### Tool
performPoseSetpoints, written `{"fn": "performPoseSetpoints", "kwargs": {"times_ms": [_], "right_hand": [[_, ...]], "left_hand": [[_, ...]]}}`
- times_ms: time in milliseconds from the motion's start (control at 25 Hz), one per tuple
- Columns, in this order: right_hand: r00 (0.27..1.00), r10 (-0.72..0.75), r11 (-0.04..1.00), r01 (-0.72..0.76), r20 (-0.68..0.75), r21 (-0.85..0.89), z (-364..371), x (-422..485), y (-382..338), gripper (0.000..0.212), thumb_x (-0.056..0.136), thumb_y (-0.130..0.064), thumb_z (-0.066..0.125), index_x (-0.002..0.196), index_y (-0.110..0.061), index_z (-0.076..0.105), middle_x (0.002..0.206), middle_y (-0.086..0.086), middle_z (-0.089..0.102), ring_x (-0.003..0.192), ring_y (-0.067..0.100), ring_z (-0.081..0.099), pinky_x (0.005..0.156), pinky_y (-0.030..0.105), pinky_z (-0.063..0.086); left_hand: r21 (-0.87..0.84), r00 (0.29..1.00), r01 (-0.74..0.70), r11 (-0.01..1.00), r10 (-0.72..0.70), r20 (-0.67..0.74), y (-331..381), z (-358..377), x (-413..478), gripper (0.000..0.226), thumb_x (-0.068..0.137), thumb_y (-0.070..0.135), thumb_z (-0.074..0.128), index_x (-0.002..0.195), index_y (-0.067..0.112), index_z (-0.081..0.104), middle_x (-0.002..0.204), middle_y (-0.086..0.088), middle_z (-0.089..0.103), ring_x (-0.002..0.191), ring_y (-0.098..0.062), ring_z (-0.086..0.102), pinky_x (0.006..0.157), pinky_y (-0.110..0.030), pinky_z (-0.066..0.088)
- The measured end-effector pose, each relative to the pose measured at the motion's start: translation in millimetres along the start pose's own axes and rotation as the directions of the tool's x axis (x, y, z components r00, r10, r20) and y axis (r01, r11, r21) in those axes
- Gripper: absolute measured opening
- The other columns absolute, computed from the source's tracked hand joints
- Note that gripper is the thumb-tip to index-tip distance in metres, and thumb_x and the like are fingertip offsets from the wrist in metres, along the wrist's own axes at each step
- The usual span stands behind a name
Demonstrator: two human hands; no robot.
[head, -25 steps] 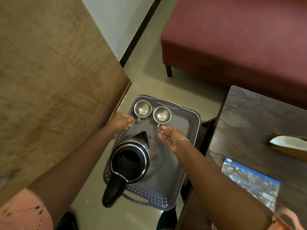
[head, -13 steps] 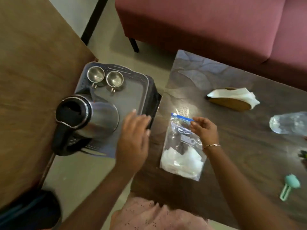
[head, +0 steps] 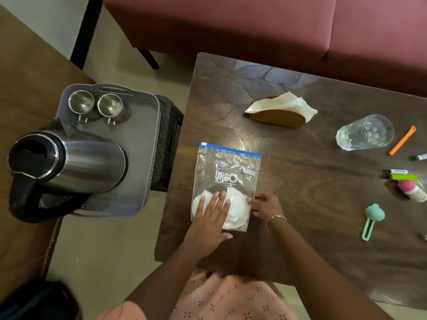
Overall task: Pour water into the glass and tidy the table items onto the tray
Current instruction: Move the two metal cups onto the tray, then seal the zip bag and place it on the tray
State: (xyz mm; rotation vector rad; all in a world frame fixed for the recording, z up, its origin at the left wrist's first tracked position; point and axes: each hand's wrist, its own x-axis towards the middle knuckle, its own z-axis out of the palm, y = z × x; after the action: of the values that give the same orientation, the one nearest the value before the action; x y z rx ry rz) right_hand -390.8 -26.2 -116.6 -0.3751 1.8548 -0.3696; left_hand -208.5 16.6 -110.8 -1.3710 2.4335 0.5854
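A clear zip bag (head: 227,174) with a blue strip and white contents lies on the dark wooden table (head: 300,181). My left hand (head: 211,218) rests flat on the bag's lower part, fingers spread. At the bag's lower right edge, my right hand (head: 265,205) pinches the plastic. A grey tray (head: 143,139) stands on a dark stool to the left. It holds a steel kettle (head: 69,162) and two small steel cups (head: 81,102) (head: 110,105). A clear glass (head: 365,132) stands at the table's right.
A wooden napkin holder (head: 277,112) with white tissue sits at the back of the table. An orange pen (head: 402,140), markers (head: 396,171), a pink item (head: 411,188) and a teal tool (head: 372,220) lie at the right. A red sofa (head: 254,26) runs behind.
The view swung right from the tray to the table. My left hand left the tray and landed on the bag; my right hand slid from the bag's top to its lower right edge.
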Motion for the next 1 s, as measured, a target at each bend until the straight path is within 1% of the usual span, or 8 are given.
{"fn": "performPoseSetpoints", "kwargs": {"times_ms": [240,360,480,560,640,680,840,1000], "right_hand": [[0.999,0.021,0.997,-0.018,-0.038,0.076,8.9,5.4,-5.1,0.020,0.084,-0.008,0.063,0.068,-0.013,0.050,0.065,0.006,0.056,0.051,0.014,0.047,0.048,0.023,0.043],[0.995,0.000,0.999,0.005,-0.101,0.050,13.6,6.2,-4.2,0.024,0.084,-0.005,0.060,0.064,-0.015,0.051,0.060,0.004,0.056,0.052,0.014,0.049,0.058,0.030,0.048],[0.985,-0.084,0.996,0.084,-0.153,-0.007,16.3,-2.9,-7.4,0.023,0.084,-0.005,0.059,0.063,-0.015,0.053,0.060,0.003,0.057,0.055,0.014,0.051,0.059,0.028,0.045],[0.970,-0.192,0.980,0.181,-0.149,-0.089,13.4,-16.8,-14.9,0.016,0.084,-0.006,0.059,0.070,-0.012,0.055,0.066,0.003,0.058,0.058,0.015,0.052,0.053,0.022,0.040],[0.942,-0.312,0.944,0.292,-0.123,-0.155,5.0,-35.6,-25.7,0.008,0.084,-0.006,0.059,0.077,-0.010,0.057,0.071,0.003,0.059,0.066,0.016,0.054,0.057,0.023,0.040],[0.919,-0.381,0.915,0.359,-0.101,-0.186,-1.1,-46.8,-32.8,0.007,0.084,-0.005,0.059,0.079,-0.010,0.056,0.071,0.002,0.058,0.068,0.016,0.054,0.058,0.021,0.040],[0.747,-0.664,0.722,0.623,-0.047,-0.301,-33.4,-89.9,-62.1,0.011,0.081,0.001,0.060,0.074,-0.006,0.055,0.071,0.006,0.060,0.064,0.015,0.053,0.054,0.006,0.035],[0.561,-0.826,0.548,0.770,-0.063,-0.327,-73.8,-125.8,-97.8,0.015,0.080,-0.002,0.062,0.071,-0.011,0.054,0.073,0.007,0.066,0.068,0.021,0.059,0.061,0.020,0.040]], "left_hand": [[0.037,0.996,0.041,0.998,-0.044,0.080,-1.2,14.8,9.1,0.098,0.069,0.070,0.056,0.140,0.008,0.026,0.148,-0.018,0.033,0.136,-0.033,0.033,0.108,-0.055,0.019],[0.035,0.997,0.008,0.999,-0.011,0.081,-3.3,23.3,10.8,0.102,0.068,0.074,0.051,0.141,0.007,0.024,0.148,-0.020,0.032,0.137,-0.034,0.031,0.107,-0.055,0.018],[-0.022,0.996,0.044,0.999,-0.042,0.083,-2.4,16.1,8.6,0.096,0.072,0.075,0.033,0.140,0.008,0.027,0.147,-0.020,0.034,0.136,-0.034,0.033,0.108,-0.058,0.028],[-0.144,0.995,0.099,0.985,-0.098,0.016,-4.1,2.0,2.2,0.093,0.073,0.071,0.024,0.144,0.011,0.023,0.153,-0.013,0.018,0.142,-0.027,0.018,0.112,-0.052,0.023],[-0.405,0.967,0.220,0.888,-0.254,-0.034,-5.3,-14.2,-7.3,0.091,0.074,0.067,0.019,0.147,0.014,0.010,0.153,0.002,-0.003,0.142,-0.014,-0.007,0.117,-0.041,0.001],[-0.525,0.934,0.261,0.810,-0.349,-0.072,-5.8,-25.0,-11.5,0.088,0.076,0.065,0.022,0.147,0.015,0.011,0.153,0.004,-0.002,0.141,-0.010,-0.009,0.117,-0.037,-0.003],[-0.777,0.768,0.260,0.574,-0.611,-0.194,-4.5,-78.5,-12.9,0.065,0.089,0.037,0.054,0.142,0.009,0.029,0.153,-0.008,0.023,0.144,-0.020,0.011,0.118,-0.041,0.016],[-0.928,0.644,0.117,0.355,-0.738,-0.201,0.8,-152.2,0.1,0.056,0.091,0.022,0.057,0.140,0.008,0.034,0.146,-0.009,0.038,0.136,-0.022,0.034,0.111,-0.035,0.030]]}}
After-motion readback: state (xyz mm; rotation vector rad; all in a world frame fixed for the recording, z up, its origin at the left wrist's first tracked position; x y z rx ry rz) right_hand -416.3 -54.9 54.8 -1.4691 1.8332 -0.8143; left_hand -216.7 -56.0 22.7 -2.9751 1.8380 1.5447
